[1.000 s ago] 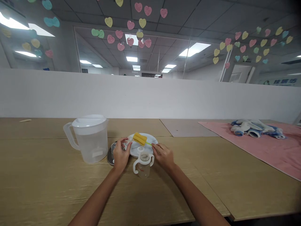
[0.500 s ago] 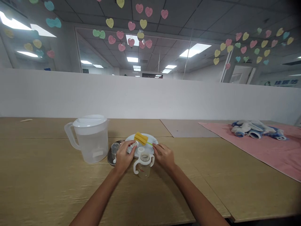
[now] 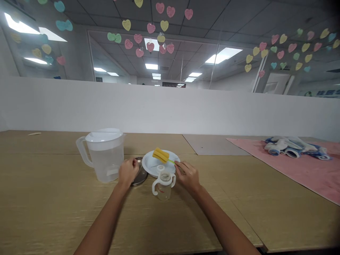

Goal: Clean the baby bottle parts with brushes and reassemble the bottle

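Note:
My right hand [image 3: 188, 175] grips the thin green handle [image 3: 171, 161] of a sponge brush. Its yellow sponge head [image 3: 160, 155] is over a white plate [image 3: 146, 166]. My left hand [image 3: 128, 172] is over the left side of a round metal tray [image 3: 140, 179], fingers curled together; whatever they hold, if anything, is hidden. A clear baby bottle [image 3: 164, 193] with white side handles [image 3: 154, 187] stands uncapped in front of the plate, between my hands. Behind its mouth is a small white bottle part [image 3: 160, 168].
A lidded translucent pitcher [image 3: 107, 159] stands just left of my left hand. Far right, a pink cloth [image 3: 300, 170] carries a bundle of white and blue items [image 3: 294, 147]. A flat light stick [image 3: 34, 134] lies back left. A low white wall [image 3: 170, 109] borders the table.
My left hand has moved left, from a white ring-like part at the plate to the tray, and now covers the clear cap there. The brush in my right hand has barely shifted.

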The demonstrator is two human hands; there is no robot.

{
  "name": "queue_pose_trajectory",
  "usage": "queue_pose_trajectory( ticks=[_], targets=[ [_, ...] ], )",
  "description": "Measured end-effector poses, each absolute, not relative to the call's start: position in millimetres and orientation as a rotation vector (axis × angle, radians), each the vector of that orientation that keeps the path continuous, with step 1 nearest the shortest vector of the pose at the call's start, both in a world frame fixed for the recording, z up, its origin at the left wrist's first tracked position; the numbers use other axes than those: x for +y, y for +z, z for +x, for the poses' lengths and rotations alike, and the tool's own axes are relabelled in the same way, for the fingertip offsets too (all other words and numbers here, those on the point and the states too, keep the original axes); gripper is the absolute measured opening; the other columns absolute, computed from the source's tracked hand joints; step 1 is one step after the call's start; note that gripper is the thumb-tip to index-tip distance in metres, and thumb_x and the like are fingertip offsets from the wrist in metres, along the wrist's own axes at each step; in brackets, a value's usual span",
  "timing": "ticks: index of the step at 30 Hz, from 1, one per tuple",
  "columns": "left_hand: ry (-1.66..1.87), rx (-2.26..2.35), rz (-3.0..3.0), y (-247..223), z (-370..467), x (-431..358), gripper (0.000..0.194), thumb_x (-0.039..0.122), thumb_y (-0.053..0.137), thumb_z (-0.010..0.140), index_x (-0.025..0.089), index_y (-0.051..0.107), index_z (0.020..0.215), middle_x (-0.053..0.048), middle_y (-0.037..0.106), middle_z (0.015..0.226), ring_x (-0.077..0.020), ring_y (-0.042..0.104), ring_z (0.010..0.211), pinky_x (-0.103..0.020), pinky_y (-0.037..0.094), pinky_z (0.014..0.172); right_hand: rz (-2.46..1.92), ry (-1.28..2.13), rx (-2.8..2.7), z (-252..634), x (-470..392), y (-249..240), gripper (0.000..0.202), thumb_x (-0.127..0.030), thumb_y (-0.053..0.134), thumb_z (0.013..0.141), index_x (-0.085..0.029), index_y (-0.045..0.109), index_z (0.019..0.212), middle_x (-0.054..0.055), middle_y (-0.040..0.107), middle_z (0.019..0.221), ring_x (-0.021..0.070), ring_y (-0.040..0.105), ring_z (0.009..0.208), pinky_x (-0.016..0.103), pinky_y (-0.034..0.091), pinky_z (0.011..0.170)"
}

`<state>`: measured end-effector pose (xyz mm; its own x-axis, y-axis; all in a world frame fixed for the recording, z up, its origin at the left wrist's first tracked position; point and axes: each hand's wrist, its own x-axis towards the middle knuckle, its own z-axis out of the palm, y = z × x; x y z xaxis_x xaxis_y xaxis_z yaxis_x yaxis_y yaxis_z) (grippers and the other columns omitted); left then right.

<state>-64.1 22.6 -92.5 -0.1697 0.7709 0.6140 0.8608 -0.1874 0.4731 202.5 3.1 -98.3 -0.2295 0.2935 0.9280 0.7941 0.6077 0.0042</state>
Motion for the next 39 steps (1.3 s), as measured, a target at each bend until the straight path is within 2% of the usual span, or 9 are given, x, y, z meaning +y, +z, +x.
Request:
queue_pose_trajectory(
  ticks=[4, 12, 16, 20, 23, 27, 31, 34, 39],
  targets=[
    [-0.988, -2.081, -1.992, -95.9, -66.1, 25.6, 0.013, 0.017, 0.045, 0.078, 0.016, 0.057, 0.075, -0.008, 0.062, 0.074, -0.0201, 0.056, 0.071, -0.028, 0.037, 0.059, -0.889, -0.596, -1.781, 203.8, 4.3, -99.8, 0.017, -0.019, 0.053, 0.083, -0.019, 0.066, 0.095, 0.004, 0.068, 0.079, 0.0116, 0.062, 0.072, 0.021, 0.047, 0.065],
    [-0.836, -2.121, -2.066, -96.4, -65.7, 26.9, 0.023, 0.012, 0.049, 0.072, 0.017, 0.057, 0.094, -0.009, 0.061, 0.099, -0.0207, 0.058, 0.087, -0.028, 0.041, 0.070, -0.892, -0.609, -1.798, 203.5, 3.9, -99.3, 0.017, -0.019, 0.053, 0.083, -0.018, 0.066, 0.095, 0.004, 0.068, 0.079, 0.0120, 0.062, 0.071, 0.021, 0.046, 0.065],
    [-0.975, -1.893, -2.030, -85.4, -52.9, 16.4, 0.021, 0.024, 0.045, 0.081, 0.015, 0.059, 0.094, -0.010, 0.062, 0.096, -0.0241, 0.055, 0.094, -0.034, 0.041, 0.082, -0.897, -0.618, -1.779, 203.2, 3.6, -98.7, 0.017, -0.019, 0.053, 0.083, -0.018, 0.066, 0.094, 0.003, 0.067, 0.078, 0.0118, 0.061, 0.070, 0.021, 0.046, 0.064],
    [-1.089, -1.460, -2.376, -81.1, -29.6, 3.1, 0.029, 0.031, 0.035, 0.089, 0.017, 0.057, 0.101, -0.008, 0.063, 0.101, -0.0217, 0.054, 0.097, -0.036, 0.039, 0.088, -0.910, -0.635, -1.794, 202.6, 2.8, -98.2, 0.016, -0.019, 0.053, 0.084, -0.018, 0.066, 0.093, 0.003, 0.067, 0.076, 0.0118, 0.061, 0.068, 0.021, 0.044, 0.062],
    [-1.007, -1.241, -2.627, -86.1, -15.6, -0.9, 0.034, 0.029, 0.027, 0.091, 0.020, 0.057, 0.106, -0.006, 0.063, 0.105, -0.0197, 0.053, 0.101, -0.035, 0.038, 0.089, -0.914, -0.639, -1.803, 202.2, 2.3, -98.0, 0.016, -0.020, 0.052, 0.084, -0.018, 0.066, 0.093, 0.004, 0.067, 0.075, 0.0120, 0.061, 0.068, 0.021, 0.044, 0.062],
    [-0.862, -1.233, -2.668, -88.8, -9.6, 4.6, 0.036, 0.021, 0.028, 0.089, 0.017, 0.054, 0.114, -0.008, 0.062, 0.111, -0.0205, 0.053, 0.105, -0.036, 0.037, 0.092, -0.927, -0.638, -1.794, 201.8, 2.5, -98.7, 0.016, -0.020, 0.053, 0.084, -0.018, 0.066, 0.092, 0.003, 0.067, 0.074, 0.0119, 0.061, 0.067, 0.021, 0.044, 0.062],
    [-0.637, -1.268, -2.618, -82.7, -9.6, 10.5, 0.039, 0.018, 0.033, 0.084, 0.015, 0.052, 0.118, -0.011, 0.063, 0.109, -0.0238, 0.054, 0.103, -0.041, 0.036, 0.093, -0.922, -0.642, -1.805, 201.8, 3.3, -99.9, 0.016, -0.020, 0.052, 0.084, -0.018, 0.066, 0.091, 0.003, 0.067, 0.074, 0.0122, 0.062, 0.069, 0.021, 0.045, 0.065],
    [-0.614, -1.231, -2.627, -79.6, -9.9, 10.9, 0.040, 0.017, 0.032, 0.085, 0.018, 0.053, 0.118, -0.010, 0.063, 0.108, -0.0225, 0.053, 0.103, -0.040, 0.034, 0.094, -0.921, -0.636, -1.790, 202.1, 3.6, -100.4, 0.016, -0.020, 0.052, 0.084, -0.018, 0.065, 0.092, 0.003, 0.068, 0.075, 0.0123, 0.062, 0.070, 0.021, 0.045, 0.065],
    [-0.637, -1.207, -2.645, -81.1, -10.9, 10.3, 0.034, 0.018, 0.033, 0.086, 0.019, 0.062, 0.103, -0.006, 0.064, 0.092, -0.0216, 0.051, 0.092, -0.037, 0.037, 0.087, -0.927, -0.652, -1.793, 203.0, 3.9, -100.2, 0.016, -0.020, 0.052, 0.084, -0.018, 0.066, 0.091, 0.003, 0.067, 0.074, 0.0119, 0.062, 0.068, 0.021, 0.044, 0.062]
  ],
)
